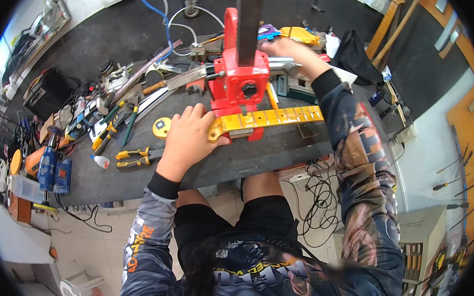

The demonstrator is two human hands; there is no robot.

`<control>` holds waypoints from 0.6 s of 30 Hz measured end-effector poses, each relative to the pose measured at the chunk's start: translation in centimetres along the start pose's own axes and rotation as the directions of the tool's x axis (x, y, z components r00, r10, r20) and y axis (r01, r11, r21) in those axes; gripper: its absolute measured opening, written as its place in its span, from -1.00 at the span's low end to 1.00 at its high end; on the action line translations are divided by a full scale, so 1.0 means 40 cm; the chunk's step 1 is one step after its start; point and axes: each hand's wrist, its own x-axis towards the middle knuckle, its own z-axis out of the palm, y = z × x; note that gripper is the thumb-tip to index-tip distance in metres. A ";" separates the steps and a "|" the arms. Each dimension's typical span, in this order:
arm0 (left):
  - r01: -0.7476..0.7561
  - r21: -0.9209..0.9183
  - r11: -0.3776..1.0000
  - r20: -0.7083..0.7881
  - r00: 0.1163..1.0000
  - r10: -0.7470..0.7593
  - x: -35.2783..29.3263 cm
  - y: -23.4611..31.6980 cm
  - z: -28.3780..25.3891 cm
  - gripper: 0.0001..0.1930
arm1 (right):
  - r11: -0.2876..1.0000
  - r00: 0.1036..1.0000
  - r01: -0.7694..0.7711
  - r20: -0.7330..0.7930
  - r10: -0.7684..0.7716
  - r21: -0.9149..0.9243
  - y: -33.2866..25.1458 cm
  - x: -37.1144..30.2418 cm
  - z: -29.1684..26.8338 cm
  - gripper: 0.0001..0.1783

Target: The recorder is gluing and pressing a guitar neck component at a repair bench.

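Observation:
A red arbor press (226,85) with a dark upright ram (249,23) stands on the workbench in front of me. Across its base, below the ram, lies a yellow guitar neck (279,116), its fretted face up. My left hand (192,132) grips the headstock end at the left, fingers over the top. The headstock is partly covered by that hand, and a round-ended yellow piece with dark holes (162,128) shows just beyond it. My right arm reaches past the press, and my right hand (284,48) is by its far right side, above a metal rod (283,65); its fingertips are hidden.
Yellow-handled pliers (133,158) and a small white bottle (101,161) lie left of my left hand. Further left are more pliers (107,136) and a blue cordless drill (47,167). Cluttered tools fill the bench behind. Another guitar neck (385,25) leans at right; cables (320,202) lie on the floor.

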 end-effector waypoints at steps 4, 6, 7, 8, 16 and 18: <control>0.059 0.026 0.998 0.003 0.998 -0.059 -0.040 -0.026 -0.006 -0.34 | 0.791 0.951 -0.297 0.244 0.191 0.535 -0.086 -0.139 0.039 -0.55; 0.069 0.028 0.997 0.002 0.998 -0.069 -0.033 -0.021 -0.007 -0.33 | 0.845 0.982 -0.187 0.064 0.179 0.501 -0.067 -0.228 -0.001 -0.53; 0.058 0.017 0.998 0.003 0.998 -0.058 -0.031 -0.018 -0.009 -0.33 | 0.897 0.970 -0.195 -0.055 0.235 0.396 -0.063 -0.286 -0.020 -0.61; 0.062 0.024 0.998 0.004 0.998 -0.062 -0.029 -0.013 -0.013 -0.34 | 0.918 0.967 -0.184 -0.102 0.233 0.351 -0.072 -0.344 -0.026 -0.59; 0.083 0.042 0.996 0.029 0.996 -0.084 -0.024 -0.003 -0.003 -0.34 | 0.978 0.985 0.088 -0.128 -0.113 -0.188 -0.097 -0.481 0.133 -0.31; 0.098 0.050 0.994 0.034 0.994 -0.100 -0.029 -0.002 -0.008 -0.34 | 0.982 0.979 0.092 -0.164 -0.119 -0.165 -0.101 -0.475 0.119 -0.42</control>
